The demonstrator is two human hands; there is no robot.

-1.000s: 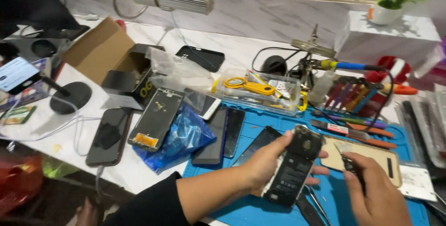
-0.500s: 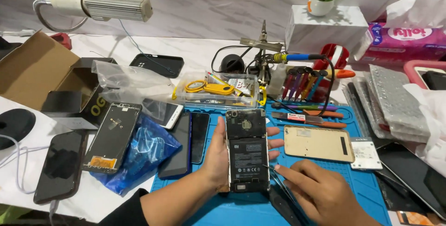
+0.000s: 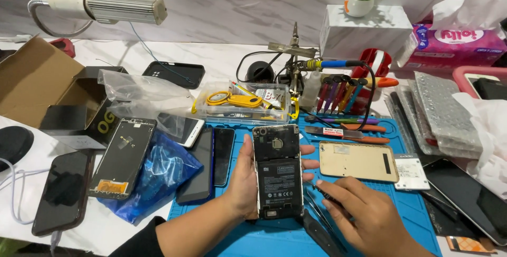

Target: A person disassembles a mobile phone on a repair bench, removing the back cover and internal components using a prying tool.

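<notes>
My left hand (image 3: 244,179) grips an opened smartphone (image 3: 278,171) upright over the blue work mat (image 3: 406,220). Its back cover is off, and the black battery and upper circuit shield are showing. My right hand (image 3: 364,215) rests low on the mat just right of the phone, fingers curled around a thin dark tool (image 3: 323,195) whose tip points toward the phone's right edge. A gold back cover (image 3: 358,161) lies flat on the mat to the right.
Left of the mat lie several dark phones, a bare phone frame (image 3: 123,156), a blue plastic bag (image 3: 163,170) and an open cardboard box (image 3: 47,85). A clear parts tray (image 3: 244,105), screwdrivers (image 3: 338,92), soldering stand (image 3: 293,56) and lamp (image 3: 105,6) sit behind. Bubble-wrap packs (image 3: 441,111) lie right.
The view swung right and steadied. The opened phone came upright and central in my left hand. My right hand dropped to the mat beside it with the thin tool.
</notes>
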